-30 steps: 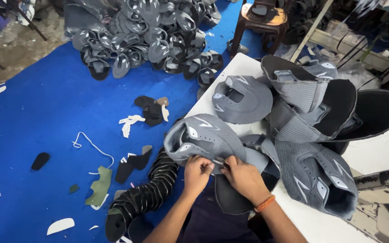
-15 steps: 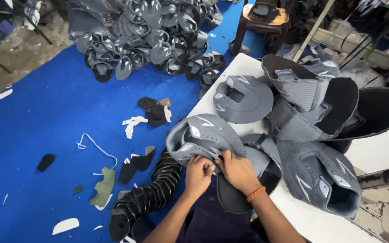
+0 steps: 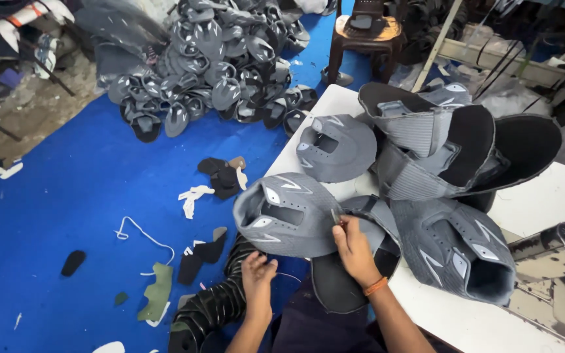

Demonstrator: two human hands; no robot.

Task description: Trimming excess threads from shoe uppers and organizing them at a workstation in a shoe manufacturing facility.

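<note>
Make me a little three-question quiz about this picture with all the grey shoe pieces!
1. True or false: the right hand touches the grey shoe upper.
2. What colour is the floor mat?
A red
B blue
C green
3. Fill in: the big pile of uppers lies on the ____.

Key: 1 true; 2 B; 3 floor mat. The left hand is below the upper's edge.
</note>
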